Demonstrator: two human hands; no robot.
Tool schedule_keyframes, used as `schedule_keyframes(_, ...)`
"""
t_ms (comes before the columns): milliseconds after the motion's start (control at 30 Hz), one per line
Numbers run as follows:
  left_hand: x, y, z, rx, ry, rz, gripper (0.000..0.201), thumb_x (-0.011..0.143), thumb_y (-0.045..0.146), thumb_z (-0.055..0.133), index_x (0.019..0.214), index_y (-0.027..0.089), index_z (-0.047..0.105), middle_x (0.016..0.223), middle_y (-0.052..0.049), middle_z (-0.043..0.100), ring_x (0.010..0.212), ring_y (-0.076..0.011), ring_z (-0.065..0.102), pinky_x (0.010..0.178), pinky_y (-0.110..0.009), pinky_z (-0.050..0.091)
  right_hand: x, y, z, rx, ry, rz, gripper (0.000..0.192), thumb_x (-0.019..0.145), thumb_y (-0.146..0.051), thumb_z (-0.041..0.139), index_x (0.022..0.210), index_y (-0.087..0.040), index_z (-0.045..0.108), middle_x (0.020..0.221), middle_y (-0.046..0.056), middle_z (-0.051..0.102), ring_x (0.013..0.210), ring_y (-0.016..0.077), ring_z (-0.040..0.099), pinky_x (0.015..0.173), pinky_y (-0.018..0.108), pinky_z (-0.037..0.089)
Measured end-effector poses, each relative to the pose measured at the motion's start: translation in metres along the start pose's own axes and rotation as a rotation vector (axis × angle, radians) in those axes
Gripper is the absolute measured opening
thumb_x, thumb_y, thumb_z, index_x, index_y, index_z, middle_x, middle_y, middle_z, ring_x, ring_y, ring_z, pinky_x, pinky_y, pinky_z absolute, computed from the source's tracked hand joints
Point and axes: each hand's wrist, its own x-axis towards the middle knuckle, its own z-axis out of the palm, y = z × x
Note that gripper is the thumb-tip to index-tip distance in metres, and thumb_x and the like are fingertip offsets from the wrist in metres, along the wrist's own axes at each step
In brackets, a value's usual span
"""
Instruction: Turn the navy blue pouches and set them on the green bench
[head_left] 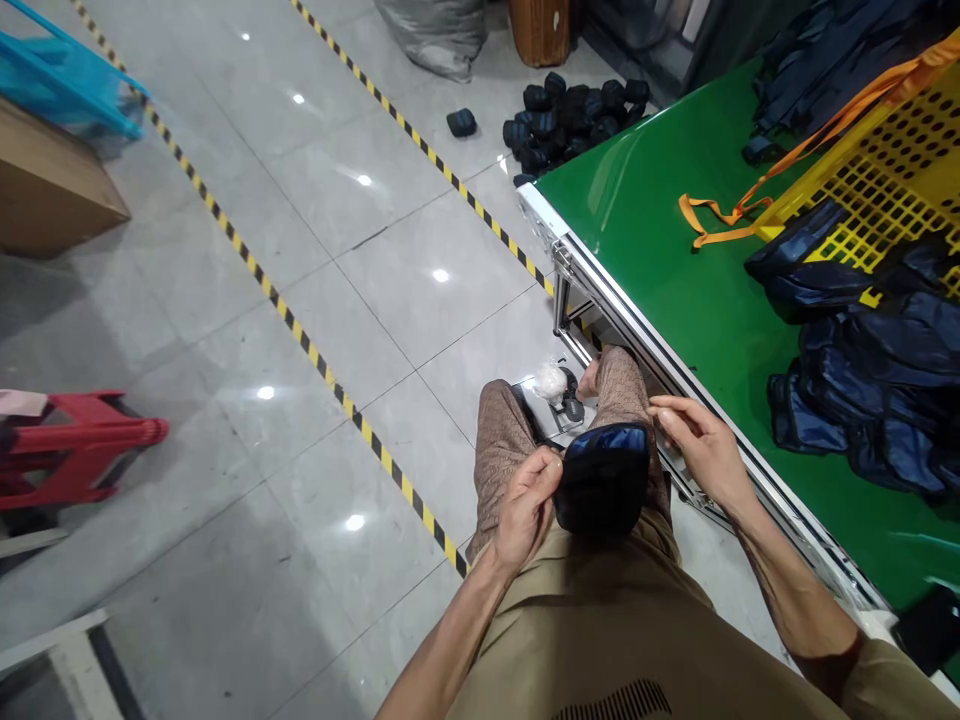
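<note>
Black pouch (604, 490): blue at 12 o'clock, underside hidden | left hand (525, 505): fingers pinch its 9-o'clock edge | right hand (706, 452): fingertips together, 2 o'clock, anything between unclear

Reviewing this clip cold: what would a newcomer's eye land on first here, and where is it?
Probably the bright green tabletop on the right, bearing a yellow perforated basket and dark blue pouches. Next, perhaps, the black-and-yellow floor stripes running diagonally across the grey tiles. Then, at lower centre, the dark pouch over the lap, its edge held by the left hand.
</note>
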Motion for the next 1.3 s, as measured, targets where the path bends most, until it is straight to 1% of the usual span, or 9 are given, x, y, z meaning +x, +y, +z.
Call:
schedule_keyframes(100, 0.003, -0.009, -0.001, 0.022, 0.000, 0.000, 0.058, 0.081, 0.066, 0.097, 0.072, 0.020, 0.062, 0.075, 0.002, 0.046, 0.074, -0.0146, 0.038, 0.072, -0.027, 0.038, 0.005, 0.014, -0.002, -0.050, -0.218, 0.099, 0.067, 0.101, -0.088, 0.063, 0.099, -0.023, 0.080, 0.104, 0.009, 0.080, 0.097, 0.0289, 0.070, 0.087, 0.039, 0.057)
schedule_keyframes(200, 0.005, -0.014, -0.002, 0.024, 0.028, -0.012, 0.055, 0.081, 0.064, 0.097, 0.074, 0.020, 0.066, 0.076, 0.002, 0.049, 0.075, -0.0151, 0.040, 0.073, -0.028, 0.039, 0.001, 0.024, -0.004, 0.039, -0.345, 0.205, 0.078, 0.099, -0.096, 0.057, 0.083, -0.021, 0.071, 0.081, 0.004, 0.068, 0.079, 0.0237, 0.060, 0.074, 0.036, 0.051)
schedule_keyframes(433, 0.011, -0.003, -0.005, 0.049, -0.013, -0.091, 0.042, 0.083, 0.055, 0.099, 0.102, 0.021, 0.082, 0.094, -0.002, 0.066, 0.083, -0.0147, 0.054, 0.075, -0.024, 0.044, -0.005, 0.005, -0.008, 0.240, -0.502, 0.278, 0.052, 0.081, -0.066, 0.097, 0.091, -0.022, 0.070, 0.080, 0.000, 0.064, 0.071, 0.0167, 0.054, 0.065, 0.028, 0.040)
schedule_keyframes(633, 0.035, 0.002, -0.002, 0.289, -0.285, -0.292, 0.050, 0.080, 0.057, 0.101, 0.095, 0.016, 0.076, 0.078, 0.000, 0.064, 0.067, -0.0115, 0.050, 0.062, -0.024, 0.035, 0.014, 0.007, 0.004, 0.112, -0.552, 0.173, 0.048, 0.082, -0.055, 0.093, 0.086, -0.024, 0.057, 0.072, -0.007, 0.051, 0.064, 0.0126, 0.041, 0.059, 0.026, 0.030)
schedule_keyframes(733, 0.053, 0.000, 0.000, 0.461, -0.330, -0.210, 0.049, 0.081, 0.056, 0.098, 0.086, 0.018, 0.068, 0.073, 0.004, 0.058, 0.063, -0.0104, 0.046, 0.061, -0.024, 0.032, 0.024, 0.023, 0.008, -0.036, -0.472, 0.065, 0.040, 0.085, -0.050, 0.086, 0.082, -0.024, 0.056, 0.071, -0.007, 0.048, 0.066, 0.0136, 0.040, 0.060, 0.027, 0.028)
schedule_keyframes(900, 0.097, -0.008, -0.005, 1.222, -0.283, 0.168, 0.013, 0.102, 0.033, 0.066, 0.095, 0.022, 0.069, 0.077, 0.002, 0.063, 0.069, -0.0173, 0.055, 0.070, -0.028, 0.040, 0.043, 0.063, 0.017, -0.387, -0.152, -0.192, 0.043, 0.097, -0.055, 0.073, 0.075, -0.024, 0.054, 0.076, -0.001, 0.056, 0.072, 0.0177, 0.048, 0.066, 0.029, 0.035)
schedule_keyframes(1067, 0.128, -0.028, -0.020, 1.674, -0.394, 0.328, 0.039, 0.105, 0.023, 0.052, 0.141, 0.020, 0.069, 0.130, -0.016, 0.076, 0.101, -0.0299, 0.076, 0.085, -0.037, 0.053, 0.052, 0.078, 0.023, -0.911, -0.223, -0.217, 0.021, 0.115, -0.037, 0.054, 0.107, -0.023, 0.068, 0.101, 0.009, 0.076, 0.084, 0.0231, 0.067, 0.071, 0.031, 0.039)
schedule_keyframes(1167, 0.131, -0.033, -0.025, 1.627, -0.394, 0.320, 0.047, 0.106, 0.023, 0.049, 0.150, 0.020, 0.067, 0.139, -0.018, 0.075, 0.111, -0.0320, 0.078, 0.095, -0.041, 0.058, 0.053, 0.069, 0.018, -0.998, -0.260, -0.192, 0.018, 0.114, -0.033, 0.064, 0.126, -0.021, 0.071, 0.088, 0.006, 0.078, 0.076, 0.0242, 0.071, 0.068, 0.031, 0.038)
schedule_keyframes(1300, 0.119, -0.026, -0.027, 1.218, -0.276, 0.324, 0.048, 0.118, 0.045, 0.037, 0.142, 0.023, 0.072, 0.136, -0.014, 0.080, 0.130, -0.0292, 0.074, 0.114, -0.042, 0.055, 0.060, 0.043, 0.002, -0.967, -0.347, -0.325, 0.013, 0.114, -0.026, 0.067, 0.113, -0.023, 0.080, 0.082, 0.004, 0.079, 0.074, 0.0232, 0.074, 0.070, 0.030, 0.041)
